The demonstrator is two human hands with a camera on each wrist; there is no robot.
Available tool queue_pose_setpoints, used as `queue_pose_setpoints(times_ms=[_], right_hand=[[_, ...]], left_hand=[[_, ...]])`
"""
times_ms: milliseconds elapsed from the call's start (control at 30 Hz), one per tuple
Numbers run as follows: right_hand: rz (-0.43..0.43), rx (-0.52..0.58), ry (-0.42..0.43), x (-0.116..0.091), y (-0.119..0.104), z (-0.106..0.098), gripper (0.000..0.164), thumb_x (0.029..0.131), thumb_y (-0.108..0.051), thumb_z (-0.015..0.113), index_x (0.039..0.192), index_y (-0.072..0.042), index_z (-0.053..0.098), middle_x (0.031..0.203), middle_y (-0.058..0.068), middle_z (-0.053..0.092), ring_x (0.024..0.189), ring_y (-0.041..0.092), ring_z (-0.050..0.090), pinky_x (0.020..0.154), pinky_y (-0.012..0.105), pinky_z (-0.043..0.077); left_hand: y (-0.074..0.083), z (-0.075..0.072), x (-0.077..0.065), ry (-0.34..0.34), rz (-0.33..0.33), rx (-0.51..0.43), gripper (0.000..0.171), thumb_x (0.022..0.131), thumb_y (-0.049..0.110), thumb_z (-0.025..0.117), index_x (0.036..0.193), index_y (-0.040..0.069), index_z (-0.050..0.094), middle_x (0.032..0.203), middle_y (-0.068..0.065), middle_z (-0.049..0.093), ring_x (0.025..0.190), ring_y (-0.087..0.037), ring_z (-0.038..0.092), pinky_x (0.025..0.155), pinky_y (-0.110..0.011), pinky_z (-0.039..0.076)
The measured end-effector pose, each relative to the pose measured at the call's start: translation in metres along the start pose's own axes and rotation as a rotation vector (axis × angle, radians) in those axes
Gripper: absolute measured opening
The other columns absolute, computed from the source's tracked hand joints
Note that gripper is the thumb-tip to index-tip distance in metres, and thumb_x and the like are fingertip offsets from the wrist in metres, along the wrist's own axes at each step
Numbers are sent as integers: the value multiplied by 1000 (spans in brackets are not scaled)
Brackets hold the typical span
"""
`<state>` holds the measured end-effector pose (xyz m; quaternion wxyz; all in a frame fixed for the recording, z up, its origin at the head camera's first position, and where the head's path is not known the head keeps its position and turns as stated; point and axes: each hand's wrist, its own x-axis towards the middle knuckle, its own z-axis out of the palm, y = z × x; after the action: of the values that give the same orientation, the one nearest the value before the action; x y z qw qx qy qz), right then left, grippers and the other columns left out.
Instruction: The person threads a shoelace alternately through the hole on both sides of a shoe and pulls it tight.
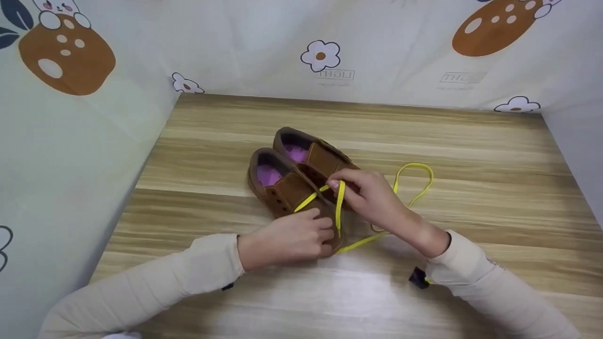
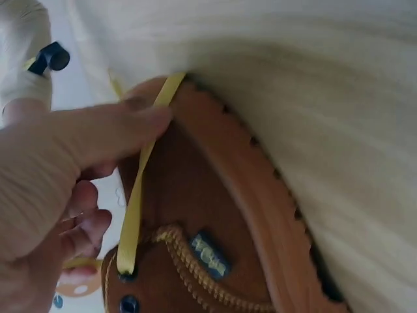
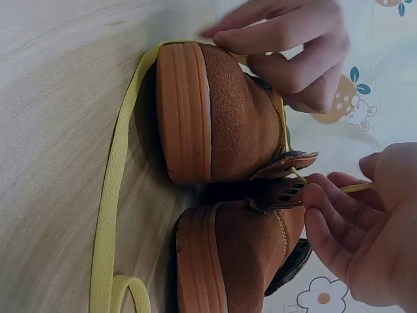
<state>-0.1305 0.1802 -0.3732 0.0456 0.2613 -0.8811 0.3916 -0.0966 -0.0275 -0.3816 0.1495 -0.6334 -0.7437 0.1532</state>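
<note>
Two brown leather shoes stand side by side, the nearer shoe (image 1: 287, 188) partly under both hands and the farther shoe (image 1: 325, 157) behind it. A flat yellow shoelace (image 1: 339, 207) runs through an eyelet of the nearer shoe. Over that shoe's toe, my left hand (image 1: 294, 238) has curled fingers, its thumb (image 2: 146, 120) lying across the lace in the left wrist view. My right hand (image 1: 374, 195) pinches the lace close to the eyelet flap (image 3: 287, 164). Empty dark eyelets (image 1: 279, 200) show along the nearer shoe's other flap.
A loop of the loose lace (image 1: 426, 176) lies on the wood-patterned table (image 1: 212, 141) to the right of the shoes. Patterned cloth walls (image 1: 245, 47) stand behind the table and at its sides.
</note>
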Motion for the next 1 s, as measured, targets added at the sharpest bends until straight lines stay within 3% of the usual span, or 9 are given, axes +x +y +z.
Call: queue_pose_setpoints(times_ms=[133, 267, 400, 467, 567, 633, 700, 800, 1000], right_hand=[[3, -13, 1, 0, -2, 0, 21, 99, -23, 59, 101, -11, 76, 94, 1, 77, 78, 9, 63, 73, 26, 53], [22, -17, 1, -1, -3, 0, 21, 100, -25, 59, 96, -12, 76, 82, -2, 71, 69, 8, 56, 67, 23, 47], [33, -21, -1, -1, -3, 1, 25, 101, -28, 57, 93, -13, 75, 77, -3, 65, 66, 8, 51, 63, 20, 43], [33, -18, -2, 0, -2, 0, 26, 101, -29, 56, 93, -13, 75, 78, -2, 66, 66, 8, 52, 64, 20, 43], [46, 1, -9, 0, -1, -2, 27, 101, -29, 55, 95, -13, 75, 80, -1, 68, 66, 8, 52, 64, 20, 44], [65, 22, -9, 0, 0, -5, 27, 102, -29, 54, 97, -13, 75, 80, -1, 71, 66, 7, 56, 62, 20, 45], [89, 55, 1, 0, 0, -9, 27, 102, -29, 53, 99, -13, 75, 79, 0, 73, 67, 8, 60, 61, 20, 46], [120, 104, 40, 2, -1, -17, 28, 102, -27, 52, 100, -13, 76, 79, 3, 75, 70, 10, 66, 59, 20, 47], [153, 220, 228, 7, -13, -45, 29, 102, -22, 51, 95, -9, 76, 70, 3, 71, 61, 10, 62, 55, 21, 49]], left_hand=[[2, 6, -4, 50, 39, 51, 14, 97, 30, 53, 98, 26, 67, 100, 11, 65, 90, -10, 58, 72, -25, 41], [0, 10, -9, 116, 68, 50, 14, 100, 30, 50, 97, 23, 62, 94, 9, 63, 84, -10, 58, 69, -24, 44], [-3, 15, -10, 165, 43, 30, 14, 101, 23, 48, 95, 17, 59, 92, 5, 60, 80, -12, 57, 71, -24, 47], [-5, 12, -9, 186, -26, -78, 11, 101, 17, 49, 97, 14, 59, 94, 3, 58, 82, -11, 55, 73, -23, 48], [-10, 1, -9, 229, -154, -401, 9, 102, 12, 49, 98, 11, 57, 94, 1, 56, 84, -11, 53, 74, -22, 48], [-15, -6, -10, 246, -216, -628, 10, 104, 18, 49, 98, 13, 56, 90, 3, 57, 80, -8, 53, 70, -21, 47], [-19, -9, -11, 227, -239, -743, 17, 104, 27, 48, 95, 15, 55, 82, 6, 58, 74, -5, 52, 65, -21, 45], [-24, -8, -15, 162, -239, -772, 24, 103, 40, 50, 94, 19, 58, 73, 9, 59, 65, -1, 51, 59, -19, 43], [-29, -6, -19, 112, -216, -687, 26, 95, 47, 61, 95, 21, 64, 72, 9, 61, 63, -2, 51, 57, -20, 42]])
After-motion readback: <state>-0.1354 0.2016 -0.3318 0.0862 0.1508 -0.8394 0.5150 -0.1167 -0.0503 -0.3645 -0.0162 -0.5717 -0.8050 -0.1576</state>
